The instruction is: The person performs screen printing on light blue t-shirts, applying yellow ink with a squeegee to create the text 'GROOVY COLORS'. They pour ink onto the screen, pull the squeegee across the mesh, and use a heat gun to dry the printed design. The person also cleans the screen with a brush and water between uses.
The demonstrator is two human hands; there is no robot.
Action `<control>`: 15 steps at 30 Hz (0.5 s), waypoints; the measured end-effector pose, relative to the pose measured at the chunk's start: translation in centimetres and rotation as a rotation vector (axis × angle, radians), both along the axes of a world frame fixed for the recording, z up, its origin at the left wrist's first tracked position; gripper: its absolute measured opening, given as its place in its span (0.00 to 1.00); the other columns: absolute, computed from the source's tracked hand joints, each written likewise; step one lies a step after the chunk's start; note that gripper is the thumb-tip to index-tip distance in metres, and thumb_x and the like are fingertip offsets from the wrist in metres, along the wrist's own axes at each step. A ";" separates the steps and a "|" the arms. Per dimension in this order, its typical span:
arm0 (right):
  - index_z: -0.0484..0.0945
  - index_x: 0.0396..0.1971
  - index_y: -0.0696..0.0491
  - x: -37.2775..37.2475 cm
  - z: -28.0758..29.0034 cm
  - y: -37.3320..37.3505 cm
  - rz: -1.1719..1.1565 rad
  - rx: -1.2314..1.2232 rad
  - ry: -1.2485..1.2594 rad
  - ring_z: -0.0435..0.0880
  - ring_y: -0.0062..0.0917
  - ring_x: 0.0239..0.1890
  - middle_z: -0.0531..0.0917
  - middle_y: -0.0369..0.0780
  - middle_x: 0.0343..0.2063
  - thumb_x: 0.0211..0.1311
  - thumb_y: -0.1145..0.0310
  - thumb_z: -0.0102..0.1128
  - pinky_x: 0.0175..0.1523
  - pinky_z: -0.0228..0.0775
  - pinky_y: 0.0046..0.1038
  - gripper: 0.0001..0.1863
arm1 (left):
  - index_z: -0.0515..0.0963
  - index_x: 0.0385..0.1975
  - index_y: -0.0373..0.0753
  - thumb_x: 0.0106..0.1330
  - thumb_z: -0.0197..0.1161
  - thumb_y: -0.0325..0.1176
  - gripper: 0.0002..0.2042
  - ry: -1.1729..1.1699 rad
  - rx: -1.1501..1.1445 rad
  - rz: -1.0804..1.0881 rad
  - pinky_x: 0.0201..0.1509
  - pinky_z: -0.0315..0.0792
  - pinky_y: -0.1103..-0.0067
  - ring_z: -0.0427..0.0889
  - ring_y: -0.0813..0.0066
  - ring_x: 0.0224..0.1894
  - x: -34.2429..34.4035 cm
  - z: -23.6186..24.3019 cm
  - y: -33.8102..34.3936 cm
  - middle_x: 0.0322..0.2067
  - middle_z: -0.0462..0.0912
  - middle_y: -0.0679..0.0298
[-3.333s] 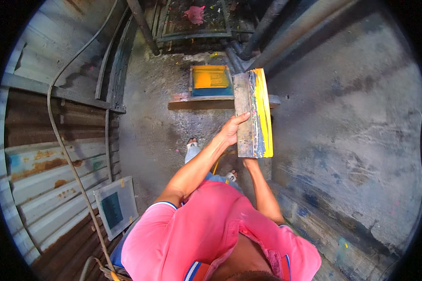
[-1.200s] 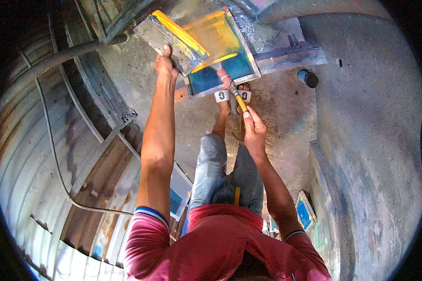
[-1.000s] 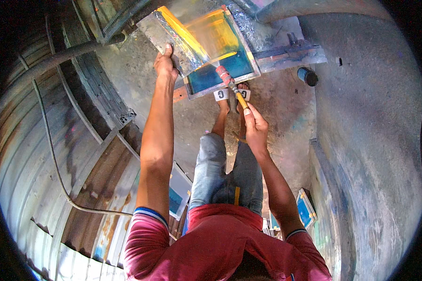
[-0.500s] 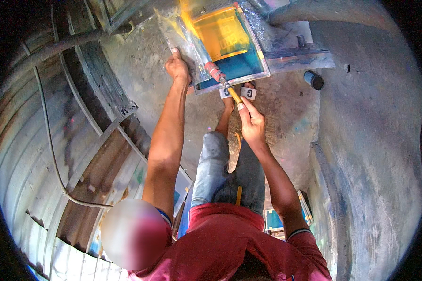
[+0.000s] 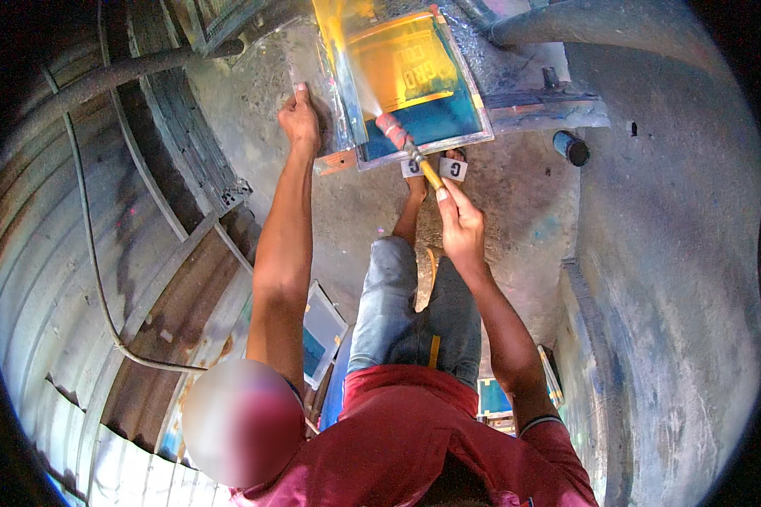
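My left hand [image 5: 300, 121] is closed on the outer edge of a greyish, wet-looking screen printing frame [image 5: 334, 110], held tilted. My right hand [image 5: 462, 226], to the right and nearer, is wrapped round a yellow hose [image 5: 429, 175] with a red spray nozzle [image 5: 393, 129] on its end. A pale jet of water leaves the nozzle toward the upper left, where yellow liquid [image 5: 333, 34] streaks over the held frame. Just right of it leans another screen printing frame [image 5: 423, 114], its mesh blue-green below and yellow above.
A dark cylindrical can [image 5: 571, 148] stands out at the right, beside a grey wall [image 5: 668, 253]. Corrugated metal sheets [image 5: 68, 279] and a hanging cable [image 5: 89, 228] are at the left. More frames [image 5: 317, 338] stand by my legs, and a thick pipe [image 5: 600, 29] crosses the top right.
My left hand has moved left with its frame, which now shows more edge-on and uncovers more of the frame behind. The nozzle has shifted slightly right and still sprays.
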State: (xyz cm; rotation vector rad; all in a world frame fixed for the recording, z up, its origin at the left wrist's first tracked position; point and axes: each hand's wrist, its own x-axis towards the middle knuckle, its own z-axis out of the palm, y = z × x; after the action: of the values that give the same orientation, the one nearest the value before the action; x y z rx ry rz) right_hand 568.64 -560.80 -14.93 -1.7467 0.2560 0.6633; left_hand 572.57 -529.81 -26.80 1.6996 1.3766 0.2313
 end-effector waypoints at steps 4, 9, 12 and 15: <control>0.75 0.53 0.60 2.8 -0.8 1.2 -0.080 0.053 0.084 0.71 0.13 0.31 0.75 0.30 0.27 0.69 0.62 0.53 0.38 0.66 0.17 0.20 | 0.79 0.36 0.22 0.65 0.59 0.46 0.24 0.003 0.020 0.000 0.40 0.71 0.72 0.75 0.70 0.30 -1.9 -1.0 -0.6 0.27 0.81 0.56; 0.75 0.52 0.61 1.8 -0.1 1.4 0.062 -0.015 0.039 0.72 0.13 0.30 0.77 0.31 0.26 0.69 0.62 0.54 0.37 0.67 0.18 0.19 | 0.79 0.40 0.23 0.65 0.59 0.47 0.25 0.095 0.040 -0.120 0.43 0.71 0.72 0.77 0.69 0.34 -3.9 -2.4 -1.1 0.30 0.83 0.53; 0.76 0.51 0.61 0.6 0.0 0.7 0.056 -0.065 0.041 0.70 0.12 0.29 0.76 0.31 0.25 0.68 0.62 0.54 0.36 0.66 0.18 0.19 | 0.78 0.41 0.23 0.66 0.58 0.47 0.25 0.059 0.022 -0.075 0.43 0.71 0.71 0.79 0.67 0.35 -3.4 -1.8 -1.2 0.32 0.83 0.51; 0.78 0.50 0.56 0.5 0.0 0.9 0.115 -0.146 0.020 0.73 0.15 0.25 0.77 0.36 0.20 0.67 0.58 0.54 0.32 0.68 0.23 0.19 | 0.78 0.42 0.23 0.66 0.58 0.48 0.26 0.060 0.034 -0.111 0.43 0.72 0.71 0.79 0.67 0.35 -2.7 -0.4 -0.6 0.32 0.83 0.51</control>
State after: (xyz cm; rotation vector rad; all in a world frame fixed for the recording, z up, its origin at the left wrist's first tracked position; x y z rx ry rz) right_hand 569.13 -559.89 -14.97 -1.9060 0.2238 0.7620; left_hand 569.84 -530.37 -27.21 1.8184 1.3231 0.1427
